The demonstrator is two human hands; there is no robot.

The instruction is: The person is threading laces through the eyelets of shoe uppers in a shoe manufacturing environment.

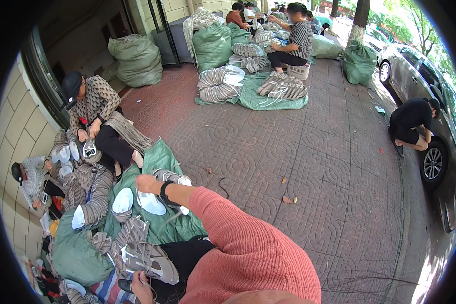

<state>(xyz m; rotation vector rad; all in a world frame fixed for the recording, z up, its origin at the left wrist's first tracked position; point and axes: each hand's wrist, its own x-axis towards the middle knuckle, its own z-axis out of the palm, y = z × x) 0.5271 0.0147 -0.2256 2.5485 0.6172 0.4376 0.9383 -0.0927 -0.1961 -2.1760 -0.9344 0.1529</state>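
Note:
A grey-beige shoe upper (159, 263) with laces lies across my lap. My left hand (142, 288) is closed at its near edge, its fingertips partly hidden. My right hand (148, 184), a dark band on its wrist, is stretched out ahead with fingers pinched. A thin pale shoelace (168, 223) runs from the upper toward that hand; the part in the fingers is too small to make out clearly. Under the right hand, a white-lined upper (150, 202) rests on a green cloth (180, 229). Another white-lined upper (122, 201) sits to its left.
Stacked uppers (97, 197) and a stuffed green sack (78, 253) crowd my left. Two people sit beyond them by the wall, one holding an upper (91, 151). Further off are bundles, sacks and seated people. At right, someone crouches beside a parked car (415, 76).

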